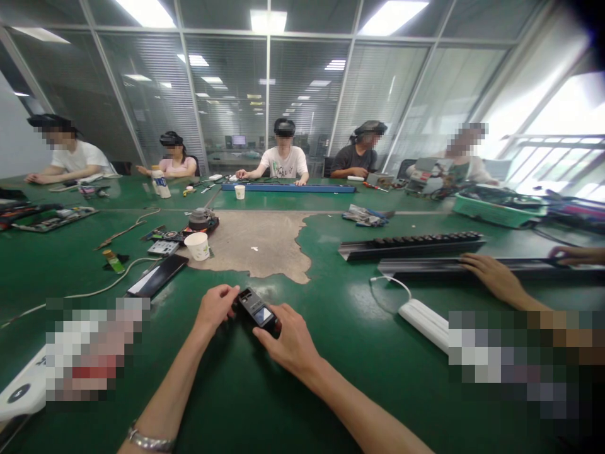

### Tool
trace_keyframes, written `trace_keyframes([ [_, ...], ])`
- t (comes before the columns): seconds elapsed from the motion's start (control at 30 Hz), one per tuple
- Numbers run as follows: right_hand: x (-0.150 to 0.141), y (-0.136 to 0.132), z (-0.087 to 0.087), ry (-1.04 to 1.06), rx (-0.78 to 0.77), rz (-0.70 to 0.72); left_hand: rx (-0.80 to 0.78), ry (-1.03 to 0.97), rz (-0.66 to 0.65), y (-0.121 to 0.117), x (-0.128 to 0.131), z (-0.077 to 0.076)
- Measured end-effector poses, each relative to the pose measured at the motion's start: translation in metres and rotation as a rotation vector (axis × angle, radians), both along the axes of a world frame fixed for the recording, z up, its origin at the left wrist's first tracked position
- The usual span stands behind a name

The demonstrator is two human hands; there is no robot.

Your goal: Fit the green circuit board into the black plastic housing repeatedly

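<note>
A small dark handheld device [255, 309] with a grey face and a little lit screen is held tilted just above the green tabletop. My right hand [290, 337] wraps round its lower right end, thumb along the near side. At the upper left end, my left hand [218, 309] has its fingers curled in a pinch against the device's edge; some of its fingertips are hidden. A black phone-like slab [165, 274] lies to the left of my hands, beside a white paper cup [197, 246].
On the right, another person's hand [494, 277] rests on a long black metal rail [425, 270]. Nearby are a white power strip [425, 325], a second rail [411, 246], gloves [363, 215] and a green basket [496, 211]. Several people sit across the table.
</note>
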State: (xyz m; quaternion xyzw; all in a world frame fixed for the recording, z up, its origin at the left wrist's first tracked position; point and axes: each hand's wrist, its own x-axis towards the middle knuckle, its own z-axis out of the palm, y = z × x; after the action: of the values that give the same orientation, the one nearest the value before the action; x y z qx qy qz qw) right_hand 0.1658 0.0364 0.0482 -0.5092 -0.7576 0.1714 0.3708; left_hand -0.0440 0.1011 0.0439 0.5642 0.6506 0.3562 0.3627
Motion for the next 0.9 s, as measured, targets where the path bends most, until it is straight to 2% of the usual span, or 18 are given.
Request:
trace_keyframes([
  [0.1, -0.001, 0.0, 0.002, 0.035, 0.016, 0.005, -0.012, 0.027, 0.025, 0.003, -0.003, -0.003],
  [0.23, 0.002, 0.0, 0.014, 0.153, 0.046, 0.031, -0.056, 0.003, 0.02, 0.003, -0.004, -0.003],
  [0.37, 0.013, 0.01, 0.021, 0.256, 0.096, -0.041, -0.072, 0.007, -0.035, 0.001, -0.002, -0.001],
  [0.53, 0.031, 0.03, 0.007, 0.202, 0.1, -0.172, -0.1, 0.031, -0.05, 0.001, 0.0, 0.0],
  [0.7, 0.035, 0.04, -0.011, 0.163, 0.056, -0.176, -0.111, -0.014, -0.055, 0.001, -0.001, -0.001],
  [0.9, 0.031, 0.036, -0.013, 0.039, 0.039, -0.17, -0.129, -0.046, -0.06, 0.0, -0.002, -0.001],
])
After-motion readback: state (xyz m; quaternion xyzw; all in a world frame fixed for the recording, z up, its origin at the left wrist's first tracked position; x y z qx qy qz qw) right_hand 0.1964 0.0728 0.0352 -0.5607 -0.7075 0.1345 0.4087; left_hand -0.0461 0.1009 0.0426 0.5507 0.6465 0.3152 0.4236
